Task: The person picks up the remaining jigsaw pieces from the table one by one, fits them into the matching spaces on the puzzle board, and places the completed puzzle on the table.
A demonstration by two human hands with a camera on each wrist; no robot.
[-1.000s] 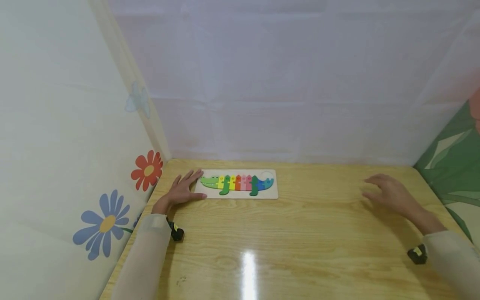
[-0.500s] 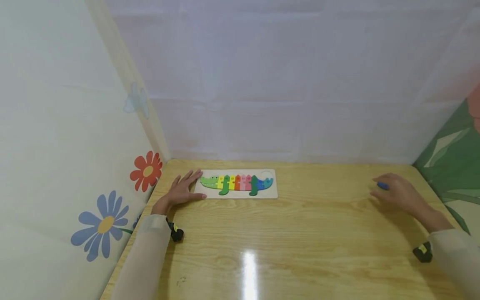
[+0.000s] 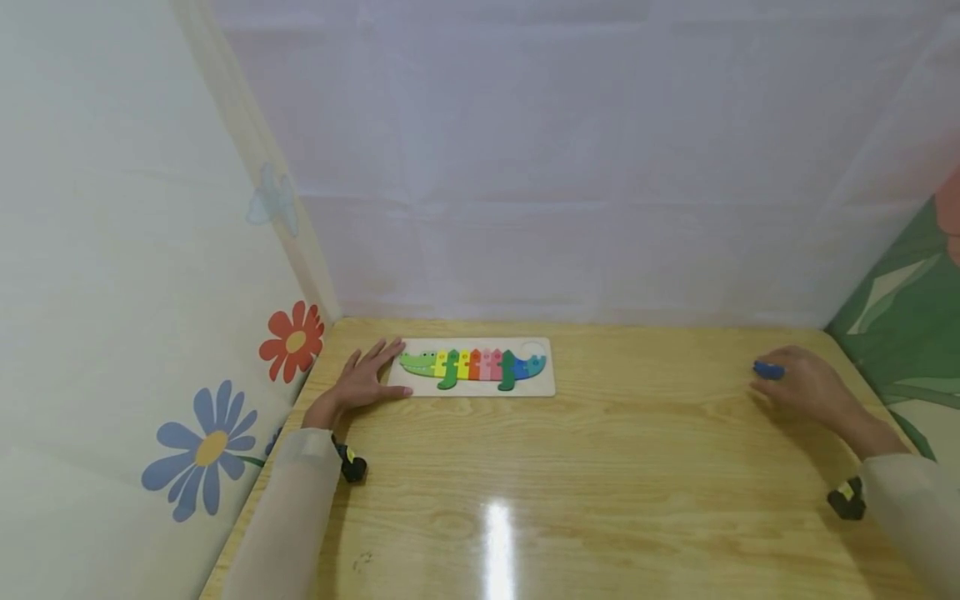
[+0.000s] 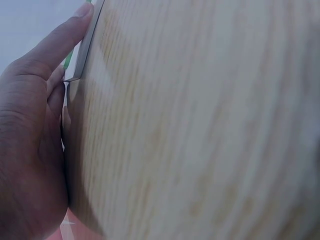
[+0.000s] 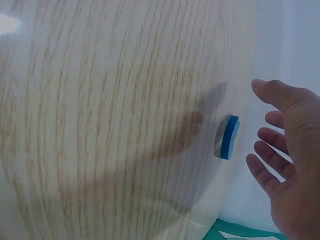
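A pale puzzle board (image 3: pixel 474 389) bearing a colourful crocodile puzzle (image 3: pixel 476 365) lies at the back left of the table. Spread over the board's left end, my left hand (image 3: pixel 362 383) has its thumb at the near edge and fingertips at the far corner. In the left wrist view that thumb (image 4: pixel 60 42) lies straight along the board's edge. Over the right side of the table hovers my right hand (image 3: pixel 806 387), fingers relaxed. Just beyond its fingertips a small curved blue wooden piece (image 5: pixel 230 137) sits on the tabletop, with a gap between it and the hand (image 5: pixel 295 145).
The wood-grain table (image 3: pixel 600 467) meets a white sheet (image 3: pixel 570 208) at the back. Flower-printed cloth (image 3: pixel 112 292) walls the left side, and green-printed cloth (image 3: pixel 907 333) the right. A bright light reflection (image 3: pixel 497 542) shows near the front.
My right hand has drawn slightly to the right, and the blue piece has come into view at its fingers. My left hand and the board have stayed put.
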